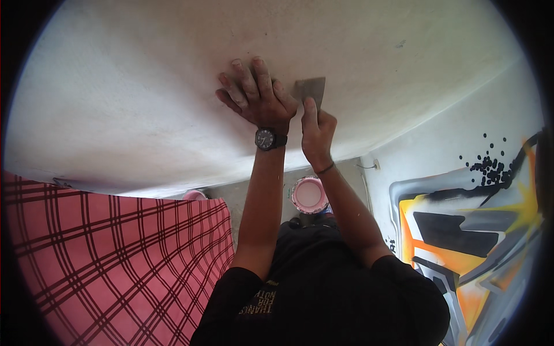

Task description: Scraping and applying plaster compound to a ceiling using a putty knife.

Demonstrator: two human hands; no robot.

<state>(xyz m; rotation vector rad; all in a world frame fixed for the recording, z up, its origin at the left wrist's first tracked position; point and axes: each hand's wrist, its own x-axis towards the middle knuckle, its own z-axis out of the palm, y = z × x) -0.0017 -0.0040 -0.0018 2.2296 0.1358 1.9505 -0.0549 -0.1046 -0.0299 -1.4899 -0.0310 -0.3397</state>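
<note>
Palm down, my left hand (pixel 254 95) lies against the pale plastered wall (pixel 156 75), its fingers stretched and spread and whitish with dust. A black watch (pixel 265 139) is on that wrist. Just to the right, my right hand (pixel 317 130) is closed round the handle of a putty knife (pixel 312 87), thumb pointing up along it. The knife's broad grey blade is up at the wall surface; whether its edge presses on it I cannot tell. The handle is mostly hidden in my fist.
Below my hands on the grey floor (pixel 231 196) stands a pink bucket (pixel 310 195) with pale contents; another pink container (pixel 194 195) shows partly at left. A pink plaid cloth (pixel 127 254) fills the lower left. At right is a side wall with a painted mural (pixel 456 230) and a cable outlet (pixel 376 165).
</note>
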